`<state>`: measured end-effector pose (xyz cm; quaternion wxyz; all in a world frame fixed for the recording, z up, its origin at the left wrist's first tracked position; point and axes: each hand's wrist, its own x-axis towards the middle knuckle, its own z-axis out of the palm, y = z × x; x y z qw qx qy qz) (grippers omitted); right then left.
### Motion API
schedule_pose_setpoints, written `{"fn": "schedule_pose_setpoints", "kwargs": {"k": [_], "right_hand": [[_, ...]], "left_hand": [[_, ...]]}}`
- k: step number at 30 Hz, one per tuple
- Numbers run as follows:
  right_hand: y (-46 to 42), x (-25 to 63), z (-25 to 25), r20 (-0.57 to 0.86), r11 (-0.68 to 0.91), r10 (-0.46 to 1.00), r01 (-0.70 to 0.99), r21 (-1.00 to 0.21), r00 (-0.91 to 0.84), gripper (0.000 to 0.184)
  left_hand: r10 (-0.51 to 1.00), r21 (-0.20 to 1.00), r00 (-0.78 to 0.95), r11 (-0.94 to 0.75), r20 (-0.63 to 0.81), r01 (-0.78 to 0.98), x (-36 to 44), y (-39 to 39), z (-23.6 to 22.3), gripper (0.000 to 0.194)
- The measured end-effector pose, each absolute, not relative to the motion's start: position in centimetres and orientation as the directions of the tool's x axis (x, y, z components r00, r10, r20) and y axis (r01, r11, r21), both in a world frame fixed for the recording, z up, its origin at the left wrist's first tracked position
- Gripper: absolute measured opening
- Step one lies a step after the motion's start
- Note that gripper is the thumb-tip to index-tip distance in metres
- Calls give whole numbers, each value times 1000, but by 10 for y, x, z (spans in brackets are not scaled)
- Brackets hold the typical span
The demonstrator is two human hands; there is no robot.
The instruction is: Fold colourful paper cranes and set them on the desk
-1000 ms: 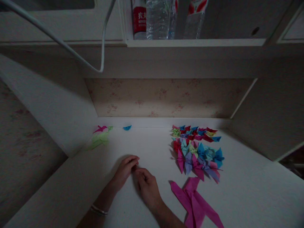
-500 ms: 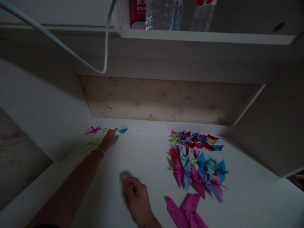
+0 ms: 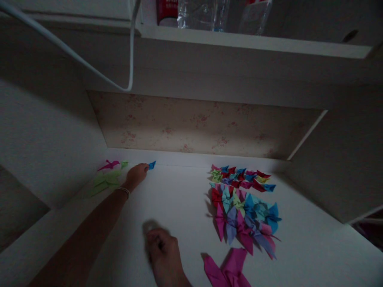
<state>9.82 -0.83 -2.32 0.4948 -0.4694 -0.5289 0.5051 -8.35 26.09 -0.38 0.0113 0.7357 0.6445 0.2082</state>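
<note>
At the back left of the white desk, my left hand [image 3: 138,175] pinches a small blue origami crane [image 3: 152,165] by its near end, close to the back edge. To the left of that hand lie a magenta origami crane [image 3: 109,164], a small light green folded paper [image 3: 124,164] and a larger light green origami crane [image 3: 105,180]. My right hand [image 3: 164,255] rests at the front middle, fingers curled in, with nothing visible in them. A large magenta origami crane [image 3: 227,269] lies to its right, partly cut off by the lower frame edge.
On the right stand packed rows of small origami cranes [image 3: 239,177] in several colours, with medium cranes [image 3: 239,215] in front. Overhead is a shelf [image 3: 254,44] with clear plastic bottles [image 3: 196,14] and a red can [image 3: 166,10]. A white cable [image 3: 74,56] hangs at upper left.
My left hand has closed its fingers on the blue origami crane, which has turned slightly. My right hand stays curled. The view has shifted a little.
</note>
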Motion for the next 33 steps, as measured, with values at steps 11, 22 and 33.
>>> {"fn": "schedule_pose_setpoints", "kwargs": {"k": [11,22,33], "right_hand": [[-2,95,-21,-108,-97,994,-462,-881,-3,27],[4,114,-11,-101,-7,991,-706,-708,91,35],[2,111,-17,-143,-14,973,-576,-817,179,34]], "left_hand": [[956,741,-42,-198,292,641,-50,135,19,30],[992,964,-54,-97,113,248,-22,24,0,39],[993,999,-104,-46,49,25,-16,11,3,39]]}}
